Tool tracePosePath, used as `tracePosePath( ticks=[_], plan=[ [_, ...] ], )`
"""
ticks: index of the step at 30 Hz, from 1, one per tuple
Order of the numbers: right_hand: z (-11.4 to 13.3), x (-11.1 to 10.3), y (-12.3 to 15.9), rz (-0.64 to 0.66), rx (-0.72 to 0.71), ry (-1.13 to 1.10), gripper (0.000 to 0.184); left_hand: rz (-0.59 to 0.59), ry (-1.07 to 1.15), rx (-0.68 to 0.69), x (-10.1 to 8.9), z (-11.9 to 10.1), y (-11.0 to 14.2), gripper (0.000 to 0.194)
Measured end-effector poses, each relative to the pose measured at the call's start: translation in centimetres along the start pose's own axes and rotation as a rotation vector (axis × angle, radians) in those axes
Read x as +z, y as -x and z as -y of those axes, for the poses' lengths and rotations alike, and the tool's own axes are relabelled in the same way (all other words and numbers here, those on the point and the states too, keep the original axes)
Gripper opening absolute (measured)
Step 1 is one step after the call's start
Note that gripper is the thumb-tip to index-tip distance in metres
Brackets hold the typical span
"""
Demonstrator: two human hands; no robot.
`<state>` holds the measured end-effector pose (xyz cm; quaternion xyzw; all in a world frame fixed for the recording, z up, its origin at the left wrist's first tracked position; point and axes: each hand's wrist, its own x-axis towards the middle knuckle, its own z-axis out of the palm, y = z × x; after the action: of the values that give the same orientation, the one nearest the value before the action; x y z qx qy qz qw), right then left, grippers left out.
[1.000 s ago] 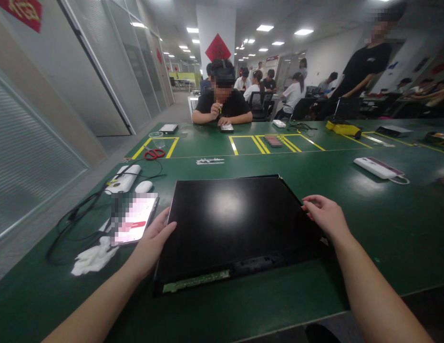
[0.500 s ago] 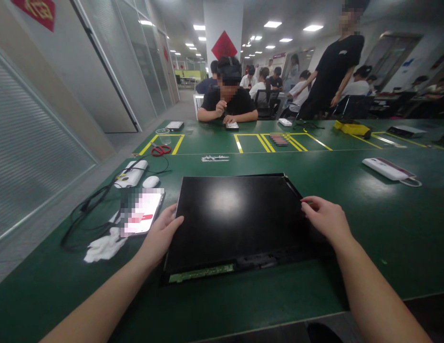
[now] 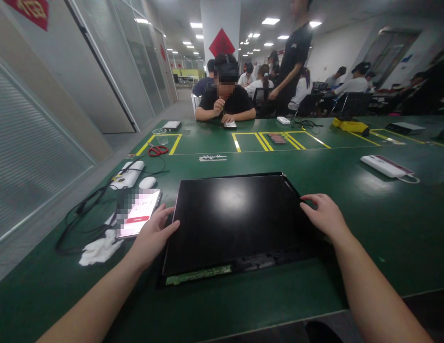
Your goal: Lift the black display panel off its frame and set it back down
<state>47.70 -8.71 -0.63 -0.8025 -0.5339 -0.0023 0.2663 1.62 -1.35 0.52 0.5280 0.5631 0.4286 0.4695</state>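
While a black display panel lies flat on the near part of the green worktop, its glossy face upward, both hands engage its opposite sides. The left hand holds the left edge, its grip closed with the thumb on the face and the fingers against the side. The right hand pinches the right edge of the dark frame, which shows beyond the panel's far and right edges. A green circuit strip runs along the left part of the near edge. Near the left hand lies a phone with a lit screen, bordered by a crumpled white tissue, a white mouse and black cables. Farther off, on the left, are red-handled scissors and a clear cup; small white strips lie beyond the panel. A white elongated device with a looped cord occupies the right side, well apart from the right hand. At the far edge of the worktop, a person in a dark shirt leans over a small flat object.
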Motion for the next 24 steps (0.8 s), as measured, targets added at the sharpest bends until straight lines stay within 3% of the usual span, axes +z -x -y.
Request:
tracePosePath(
  ticks=[5, 15, 19, 24],
  plan=[
    [-0.5, 0.8, 0.0, 0.128, 0.015, 0.008, 0.035, 0.01, 0.011, -0.055, 0.5, -0.3, 0.2, 0.047],
    [0.4, 0.3, 0.2, 0.14, 0.024, 0.02, 0.031, 0.044, -0.144, 0.065, 0.3, 1.8, -0.8, 0.05],
    [0.2, 0.5, 0.1, 0.14, 0.024, 0.015, 0.03, 0.038, -0.155, 0.219, 0.5, 0.5, -0.1, 0.054],
    [1.0, -0.5, 0.3, 0.064, 0.037, -0.049, 0.026, -0.061, -0.123, 0.535, -0.5, -3.1, 2.9, 0.034]
  ],
)
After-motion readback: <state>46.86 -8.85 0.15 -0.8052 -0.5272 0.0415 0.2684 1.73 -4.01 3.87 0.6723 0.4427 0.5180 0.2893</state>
